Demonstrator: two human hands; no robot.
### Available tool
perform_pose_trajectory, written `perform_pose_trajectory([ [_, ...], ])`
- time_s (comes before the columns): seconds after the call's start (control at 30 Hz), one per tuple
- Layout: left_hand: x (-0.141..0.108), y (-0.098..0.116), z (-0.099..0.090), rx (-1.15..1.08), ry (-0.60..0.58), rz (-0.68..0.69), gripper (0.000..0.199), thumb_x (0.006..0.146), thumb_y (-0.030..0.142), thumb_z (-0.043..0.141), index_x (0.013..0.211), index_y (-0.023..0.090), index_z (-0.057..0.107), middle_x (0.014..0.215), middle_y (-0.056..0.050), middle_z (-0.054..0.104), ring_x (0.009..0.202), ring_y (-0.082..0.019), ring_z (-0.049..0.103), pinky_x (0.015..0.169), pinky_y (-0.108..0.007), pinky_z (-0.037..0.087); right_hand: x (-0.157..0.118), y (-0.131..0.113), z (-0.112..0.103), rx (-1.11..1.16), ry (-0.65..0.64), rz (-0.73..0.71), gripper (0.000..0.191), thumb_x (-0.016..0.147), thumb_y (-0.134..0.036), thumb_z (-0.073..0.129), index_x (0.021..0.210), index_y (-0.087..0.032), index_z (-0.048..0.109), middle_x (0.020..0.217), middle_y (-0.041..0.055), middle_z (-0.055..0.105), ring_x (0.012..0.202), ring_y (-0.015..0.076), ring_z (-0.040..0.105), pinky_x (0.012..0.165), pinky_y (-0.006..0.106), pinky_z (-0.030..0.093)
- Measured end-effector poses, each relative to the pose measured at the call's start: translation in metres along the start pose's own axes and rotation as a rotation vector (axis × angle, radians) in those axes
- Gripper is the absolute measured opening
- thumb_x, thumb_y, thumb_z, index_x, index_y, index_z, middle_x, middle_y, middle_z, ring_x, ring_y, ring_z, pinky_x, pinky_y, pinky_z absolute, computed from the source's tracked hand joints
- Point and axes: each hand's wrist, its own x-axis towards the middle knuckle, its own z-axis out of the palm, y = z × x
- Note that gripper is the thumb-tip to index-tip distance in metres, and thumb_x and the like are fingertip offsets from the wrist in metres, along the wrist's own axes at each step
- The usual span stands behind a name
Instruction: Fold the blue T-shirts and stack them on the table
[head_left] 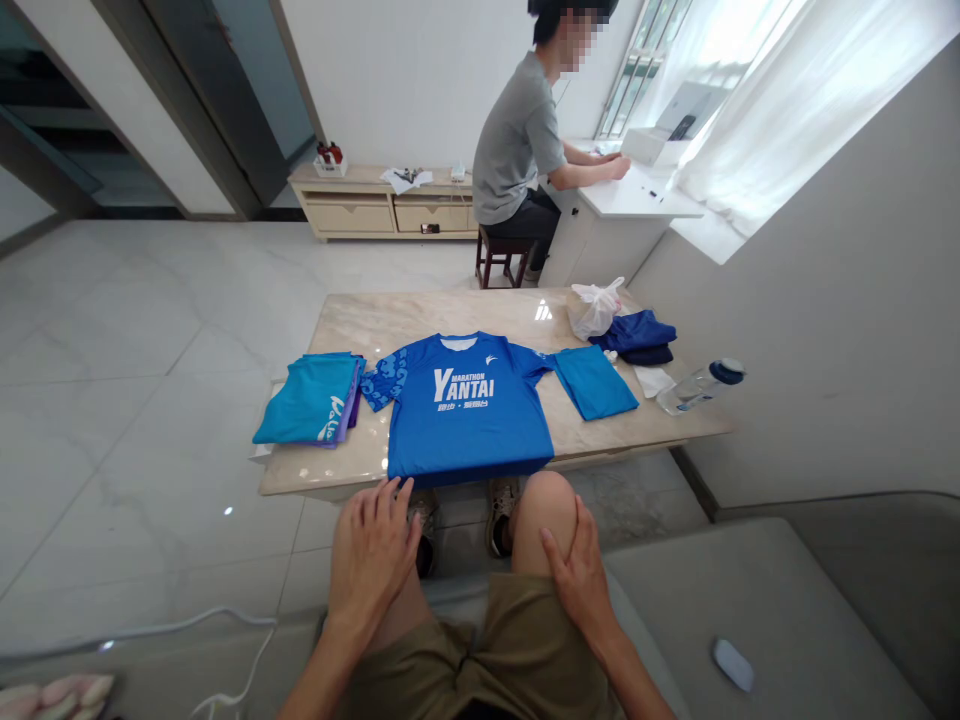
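Grips [377, 530] [581, 575] on knees [550, 500], blue "MARATHON YANTAI" shirt [469, 430]

a bottle [696, 390] stands near a plastic bag [595, 309]; a person [516, 145] sits on a stool [504, 247] at a desk [634, 197].

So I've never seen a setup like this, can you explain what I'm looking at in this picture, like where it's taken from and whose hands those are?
There's no machine here. A person wears a camera on their head, and it looks forward and down over their own lap. The left hand and right hand are bare, rest on the knees and hold nothing. In front is a table. A blue shirt lies spread on it, collar away from the wearer. To its left is a folded stack; to its right, a folded teal cloth, a plastic bag, dark blue fabric and a bottle. Beyond, another person sits at a white desk.
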Motion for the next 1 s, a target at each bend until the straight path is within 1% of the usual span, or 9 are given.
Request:
perform_pose_trajectory([
  [0.07,0.032,0.006,0.002,-0.040,-0.076,0.047,0.049,0.109,0.031,0.049,0.153,0.016,0.065,0.154,-0.019,0.065,0.144,-0.035,0.058,0.124,-0.054,0.046,0.015,-0.005,-0.008,-0.075,0.000,-0.046,0.077,0.111,-0.059,0.049,0.176,-0.022,0.029,0.171,0.0213,0.047,0.156,0.0398,0.049,0.125,0.062,0.044],
  [0.13,0.070,0.012,0.007,-0.073,-0.158,0.091,0.050,0.109,0.031,0.049,0.154,0.016,0.064,0.153,-0.019,0.066,0.141,-0.034,0.059,0.118,-0.051,0.051,0.044,-0.018,-0.015,-0.142,-0.018,-0.118,0.068,0.113,-0.053,0.045,0.174,-0.025,0.035,0.172,0.0183,0.047,0.158,0.0388,0.047,0.127,0.064,0.042],
  [0.27,0.150,0.020,0.025,-0.054,-0.356,0.145,0.058,0.103,0.029,0.061,0.160,0.018,0.057,0.156,-0.020,0.063,0.142,-0.037,0.059,0.111,-0.051,0.055,0.139,-0.052,-0.010,-0.215,-0.181,-0.258,0.056,0.113,-0.045,0.043,0.164,-0.022,0.055,0.164,0.0175,0.057,0.154,0.0362,0.051,0.128,0.060,0.043],
  [0.4,0.219,0.011,0.053,-0.022,-0.500,0.115,0.072,0.094,0.022,0.075,0.163,0.020,0.054,0.163,-0.023,0.058,0.148,-0.042,0.057,0.113,-0.054,0.055,0.231,-0.074,0.040,-0.329,-0.426,-0.294,0.052,0.112,-0.034,0.047,0.159,-0.017,0.060,0.161,0.0196,0.061,0.149,0.0354,0.057,0.124,0.055,0.047],
  [0.5,0.254,-0.002,0.078,-0.023,-0.549,0.028,0.086,0.087,0.018,0.085,0.166,0.019,0.050,0.168,-0.028,0.051,0.155,-0.046,0.052,0.118,-0.060,0.052,0.275,-0.075,0.092,-0.418,-0.567,-0.316,0.057,0.107,-0.025,0.057,0.162,-0.014,0.057,0.167,0.0213,0.055,0.157,0.0359,0.051,0.127,0.052,0.044],
  [0.6,0.269,-0.015,0.102,0.005,-0.602,-0.041,0.106,0.078,0.021,0.094,0.171,0.018,0.042,0.177,-0.032,0.036,0.162,-0.052,0.039,0.123,-0.064,0.046,0.295,-0.067,0.135,-0.464,-0.625,-0.325,0.072,0.101,-0.023,0.068,0.170,-0.012,0.047,0.176,0.0229,0.042,0.164,0.0373,0.042,0.130,0.053,0.041],
  [0.7,0.266,-0.026,0.121,0.069,-0.643,-0.077,0.124,0.072,0.027,0.100,0.176,0.015,0.034,0.181,-0.033,0.022,0.166,-0.054,0.029,0.127,-0.065,0.042,0.299,-0.049,0.163,-0.472,-0.638,-0.340,0.095,0.095,-0.032,0.081,0.176,-0.016,0.035,0.182,0.0230,0.027,0.169,0.0396,0.032,0.131,0.056,0.038],
  [0.83,0.256,-0.041,0.131,0.133,-0.696,-0.176,0.141,0.066,0.044,0.104,0.178,0.009,0.026,0.180,-0.038,0.015,0.165,-0.059,0.025,0.127,-0.067,0.040,0.297,-0.022,0.180,-0.449,-0.693,-0.312,0.125,0.082,-0.050,0.095,0.180,-0.022,0.023,0.186,0.0217,0.010,0.171,0.0435,0.020,0.131,0.063,0.036],
  [1.0,0.256,-0.047,0.128,0.178,-0.764,-0.196,0.149,0.059,0.048,0.107,0.178,0.009,0.026,0.180,-0.038,0.012,0.164,-0.061,0.025,0.119,-0.068,0.048,0.289,-0.011,0.189,-0.421,-0.720,-0.246,0.140,0.069,-0.060,0.102,0.179,-0.019,0.025,0.185,0.0262,0.008,0.171,0.0501,0.016,0.128,0.066,0.038],
])
